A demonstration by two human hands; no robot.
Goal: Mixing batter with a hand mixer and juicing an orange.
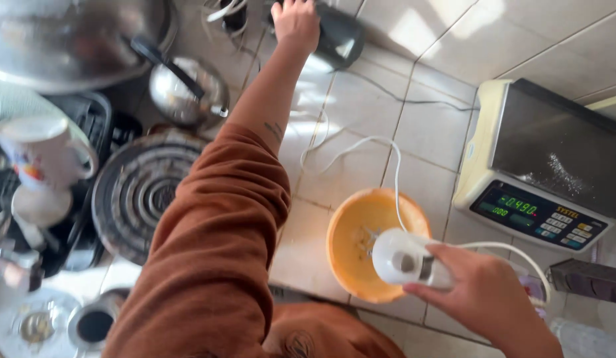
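My right hand [481,293] grips a white hand mixer [404,258] held over an orange bowl [351,219] on the tiled counter; its beaters point down into the bowl. A white cord [361,144] runs from the mixer across the tiles toward the wall. My left hand [295,22] reaches far forward at the top, its fingers on a dark object [341,36] against the wall. My left arm wears a rust-brown sleeve [215,252].
A digital kitchen scale [543,166] with a lit display stands at the right. At the left sit a round ribbed metal plate [135,192], a steel lid [188,89], a large steel bowl [69,40], a white mug [39,152] and a dark dish rack.
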